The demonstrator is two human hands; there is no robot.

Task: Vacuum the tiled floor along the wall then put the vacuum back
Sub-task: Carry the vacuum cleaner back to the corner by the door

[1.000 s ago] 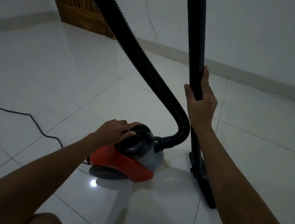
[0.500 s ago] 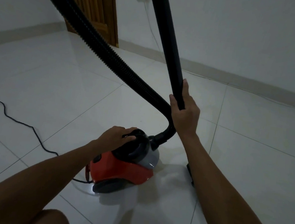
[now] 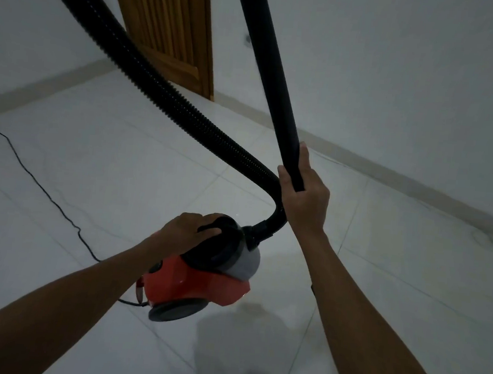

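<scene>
Red-and-grey plastic canister vacuum (image 3: 201, 284) sits on the glossy white tiled floor (image 3: 91, 173), left hand (image 3: 194, 227) gripping its black top handle, right hand (image 3: 304, 198) wrapped round the black rigid wand (image 3: 267, 69) (nozzle hidden). Judging by this carrying hold, vacuuming looks finished; stowing remains.

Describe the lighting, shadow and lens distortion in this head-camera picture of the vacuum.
Head view: dim, bluish light; a soft shadow falls on the tiled floor below the red vacuum; wide-angle bending curves the skirting board; the black wand looks slightly smeared.
</scene>
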